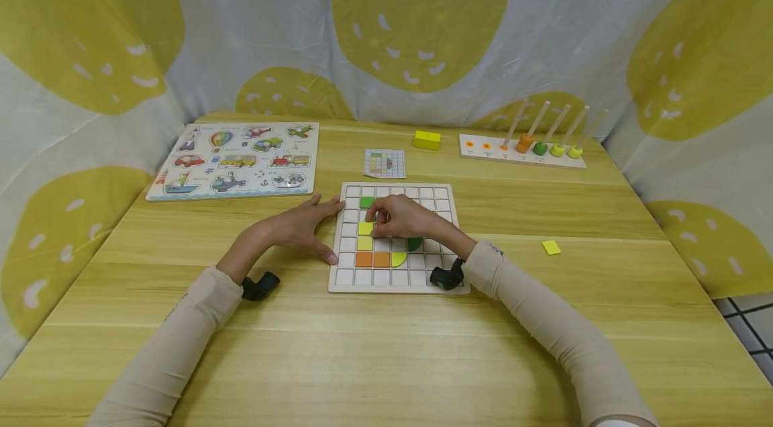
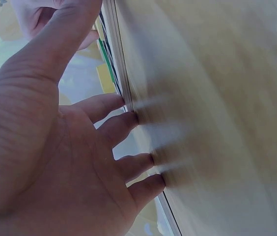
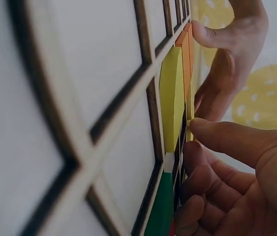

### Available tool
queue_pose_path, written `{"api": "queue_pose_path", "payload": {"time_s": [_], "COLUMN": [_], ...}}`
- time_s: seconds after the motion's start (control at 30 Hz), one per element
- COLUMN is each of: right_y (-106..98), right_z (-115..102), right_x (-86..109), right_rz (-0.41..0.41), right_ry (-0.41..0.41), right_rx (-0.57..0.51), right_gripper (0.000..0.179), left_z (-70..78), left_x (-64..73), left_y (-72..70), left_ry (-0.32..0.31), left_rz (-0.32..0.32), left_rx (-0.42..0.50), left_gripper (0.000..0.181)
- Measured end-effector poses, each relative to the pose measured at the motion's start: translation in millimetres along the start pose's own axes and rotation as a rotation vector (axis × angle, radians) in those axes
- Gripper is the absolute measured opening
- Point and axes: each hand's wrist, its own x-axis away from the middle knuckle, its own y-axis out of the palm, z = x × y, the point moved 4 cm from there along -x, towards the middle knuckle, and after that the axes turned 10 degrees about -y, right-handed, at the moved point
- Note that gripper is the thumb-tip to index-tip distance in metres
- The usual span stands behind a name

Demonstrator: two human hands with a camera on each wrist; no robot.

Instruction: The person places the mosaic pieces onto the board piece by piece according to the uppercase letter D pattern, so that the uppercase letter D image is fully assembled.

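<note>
A white square-grid board (image 1: 344, 277) lies on the wooden table. My left hand (image 1: 300, 224) touches its left edge with thumb and fingers spread; the left wrist view shows the fingertips against that edge. Over the grid my right hand (image 1: 401, 217) is bent, thumb and forefinger pinching a yellow square tile (image 1: 365, 228) at its cell. Another yellow square (image 1: 365, 244) lies just below, above two orange squares (image 1: 364, 259). A yellow quarter-round (image 1: 398, 258), a dark green rounded piece (image 1: 415, 244) and a green square (image 1: 367, 202) also lie on the grid. The right hand hides some cells.
Behind the board lies a printed pattern card (image 1: 384, 164). A yellow block (image 1: 427, 139) and a peg stand (image 1: 522, 150) with coloured beads are at the back right. A vehicle puzzle (image 1: 238, 158) lies back left. One loose yellow square (image 1: 551, 248) is on the right.
</note>
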Motion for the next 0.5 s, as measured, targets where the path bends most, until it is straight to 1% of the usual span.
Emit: {"api": "queue_pose_path", "payload": {"time_s": [0.27,0.4,0.5], "right_y": [-1,-6,-12], "right_z": [2,5,7], "right_x": [4.0,10.4,17.6], "right_rz": [0.023,0.046,0.069], "right_ry": [0.004,0.021,0.017], "right_rx": [-0.013,-0.031,-0.051], "right_gripper": [0.023,0.023,0.025], "left_z": [0.4,1.2,1.5], "left_x": [0.2,0.6,0.9], "left_y": [0.7,0.1,-0.1], "left_ry": [-0.007,-0.012,-0.007], "left_rz": [0.002,-0.001,0.001], "left_rx": [0.009,0.009,0.010], "left_gripper": [0.114,0.114,0.114]}}
